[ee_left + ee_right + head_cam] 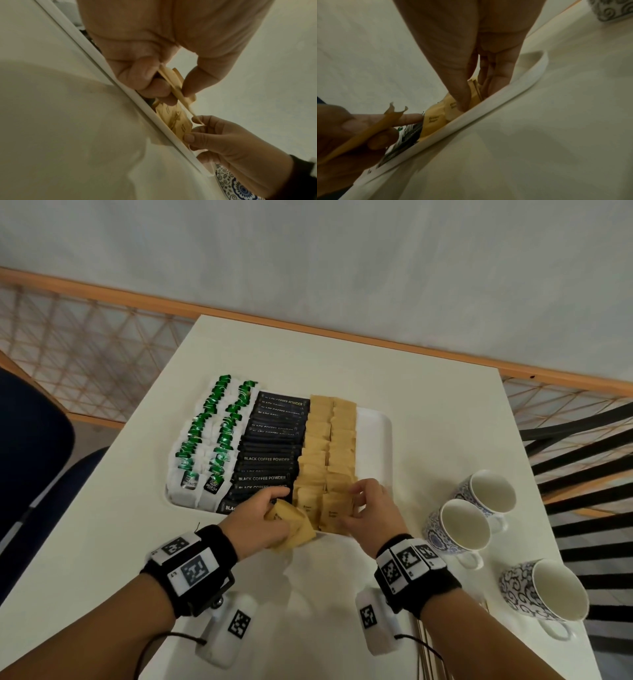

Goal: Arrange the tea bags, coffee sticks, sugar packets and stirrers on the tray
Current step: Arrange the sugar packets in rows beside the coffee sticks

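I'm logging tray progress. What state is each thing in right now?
Tea bags: two rows on the tray, left side.
Coffee sticks: stacked beside them.
Sugar packets: two rows on the tray.
Spare sugar packets: held in the left hand.
Right hand: pinching the front packets.
Tray: right strip bare.
Three mugs: upright, empty.
Stirrers: off the tray.

Three patterned cups (478,511) — white table (428,419)

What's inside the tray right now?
The tray holds green tea bags, black coffee sticks and brown sugar packets. Its right strip is bare. Hands cover the near edge.
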{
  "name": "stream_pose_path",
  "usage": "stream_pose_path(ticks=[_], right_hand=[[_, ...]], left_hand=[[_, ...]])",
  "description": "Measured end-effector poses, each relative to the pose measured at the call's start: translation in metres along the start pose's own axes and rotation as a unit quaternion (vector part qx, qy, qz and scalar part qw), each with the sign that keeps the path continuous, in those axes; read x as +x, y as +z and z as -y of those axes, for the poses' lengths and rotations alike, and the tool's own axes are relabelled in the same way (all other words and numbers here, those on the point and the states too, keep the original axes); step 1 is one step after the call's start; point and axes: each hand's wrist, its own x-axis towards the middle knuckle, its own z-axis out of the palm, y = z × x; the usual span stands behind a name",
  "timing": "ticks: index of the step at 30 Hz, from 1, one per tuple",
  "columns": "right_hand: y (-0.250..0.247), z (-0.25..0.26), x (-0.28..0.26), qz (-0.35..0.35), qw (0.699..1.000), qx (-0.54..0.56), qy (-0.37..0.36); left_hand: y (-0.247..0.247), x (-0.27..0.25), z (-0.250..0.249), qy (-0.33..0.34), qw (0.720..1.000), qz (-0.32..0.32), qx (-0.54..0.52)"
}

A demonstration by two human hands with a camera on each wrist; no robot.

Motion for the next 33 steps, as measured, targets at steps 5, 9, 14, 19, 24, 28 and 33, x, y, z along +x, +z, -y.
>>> stream_pose_path(ticks=[5,9,14,19,24,28,33], right_hand=[[-0.009,0.016,-0.006,-0.028,0.993,0.097,-0.054],[-0.003,0.035,-0.011,0.087,0.979,0.179,-0.041],[-0.003,0.036,-0.008,0.094,0.961,0.258,0.011],[-0.006,0.031,-0.005,0.078,0.952,0.295,0.027],[-0.003,0.031,-0.004,0.064,0.937,0.341,0.037],[-0.006,0.032,-0.004,0.037,0.928,0.371,0.024],[-0.011,0.028,-0.004,-0.004,0.927,0.376,0.007]], left_hand=[[-0.001,-0.001,-0.007,0.045,0.998,-0.031,-0.038],[0.008,0.002,-0.015,0.050,0.995,-0.037,-0.077],[0.011,0.001,-0.019,0.045,0.989,-0.035,-0.134],[0.008,0.002,-0.016,0.028,0.986,-0.036,-0.161],[0.013,0.006,-0.018,0.030,0.991,-0.028,-0.126],[0.015,0.008,-0.019,0.012,0.993,-0.037,-0.108],[0.016,0.013,-0.019,-0.017,0.995,-0.045,-0.093]])
